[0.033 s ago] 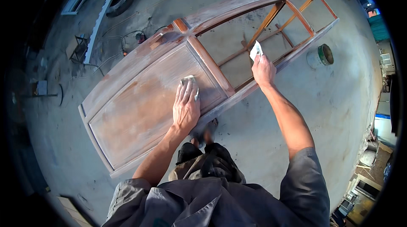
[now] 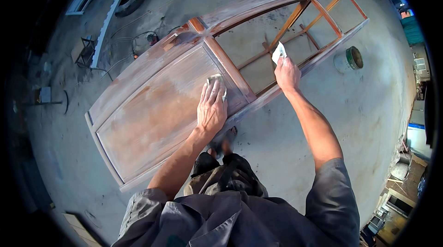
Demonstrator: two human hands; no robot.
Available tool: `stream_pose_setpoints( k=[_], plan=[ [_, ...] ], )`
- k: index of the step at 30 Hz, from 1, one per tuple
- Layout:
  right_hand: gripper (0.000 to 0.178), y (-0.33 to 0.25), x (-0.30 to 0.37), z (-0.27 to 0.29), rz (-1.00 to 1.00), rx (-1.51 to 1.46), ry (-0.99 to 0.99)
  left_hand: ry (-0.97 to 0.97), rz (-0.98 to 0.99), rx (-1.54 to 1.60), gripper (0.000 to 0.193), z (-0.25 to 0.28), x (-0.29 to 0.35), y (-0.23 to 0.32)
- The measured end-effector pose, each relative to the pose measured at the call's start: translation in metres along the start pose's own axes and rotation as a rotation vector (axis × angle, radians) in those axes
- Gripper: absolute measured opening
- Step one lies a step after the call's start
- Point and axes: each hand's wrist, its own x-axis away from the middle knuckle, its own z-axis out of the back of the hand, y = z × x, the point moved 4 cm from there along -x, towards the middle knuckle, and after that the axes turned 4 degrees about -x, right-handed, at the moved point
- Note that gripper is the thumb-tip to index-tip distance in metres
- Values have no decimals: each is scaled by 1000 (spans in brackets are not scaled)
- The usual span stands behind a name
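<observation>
A wooden door (image 2: 152, 108) with a solid panel on the left and open framing on the right lies before me, its surface streaked with whitish dust. My left hand (image 2: 212, 108) presses a pale, dusty folded sheet (image 2: 217, 78) onto the panel, fingers together over it. Whether that sheet is cloth or sandpaper I cannot tell. Above the frame's near rail, my right hand (image 2: 288, 76) is closed around a white crumpled piece (image 2: 278, 52), of paper or cloth, which sticks up past the thumb.
A stained bucket (image 2: 348, 59) stands right of the frame. Wooden supports (image 2: 290, 21) show through its openings. Beyond the door lie a tyre (image 2: 130, 1), cables, a small power tool (image 2: 152, 39) and a long white strip (image 2: 106, 25). Clutter lines the right edge.
My left hand has slid a little to the right and up across the panel with its sheet. The right hand stays almost where it was, still gripping the white piece.
</observation>
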Motion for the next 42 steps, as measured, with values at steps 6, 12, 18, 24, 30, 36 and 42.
stream_pose_setpoints(
  k=[6, 12, 18, 24, 30, 36, 42],
  plan=[
    [40, 9, -2, 8, -2, -24, 80, -95, -35, -86, 57, 26, 41, -32],
    [29, -5, -8, 0, 8, 32, -16, -41, -67, 12, 57, -11, -8, 8],
    [42, 7, -3, 7, 7, -37, 88, -88, -13, -64, 54, 34, 52, -18],
    [42, 5, -5, 1, 14, -2, 35, -138, -134, 57, 53, 20, 15, 4],
    [43, -4, -4, 3, 26, -35, 46, -60, -101, 48, 48, 19, 41, 6],
    [42, 5, -2, 8, -17, -24, 44, -255, -179, 48, 51, 47, 57, -11],
    [41, -9, -8, 0, 10, -47, 25, -191, -177, 103, 54, 13, 27, 21]
  ],
)
